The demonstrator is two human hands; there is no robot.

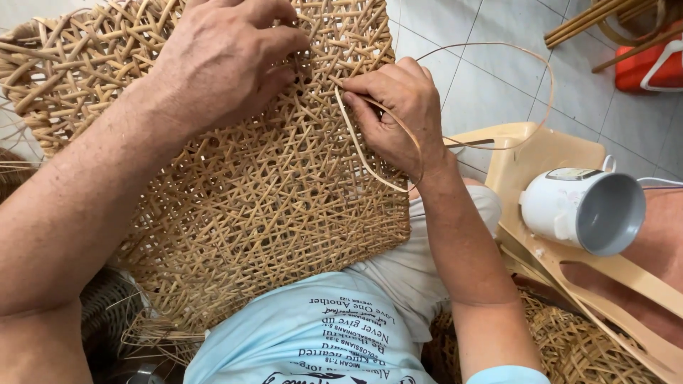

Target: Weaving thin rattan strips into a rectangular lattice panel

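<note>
Pale floor tiles lie beneath. Right hand pinches a loose rattan strip at the openwork cane panel on the lap; left hand presses its fingertips into the weave. Even tension keeps the mesh true. White mug on a plastic chair looks empty.

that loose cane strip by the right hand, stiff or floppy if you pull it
Probably springy, not limp: the cane strip holds an open loop in the air. Likely light, being so thin. The right hand pinches it at the woven panel, so it may kink if bent sharply.

Beige plastic chair — white mug on its seat
</note>
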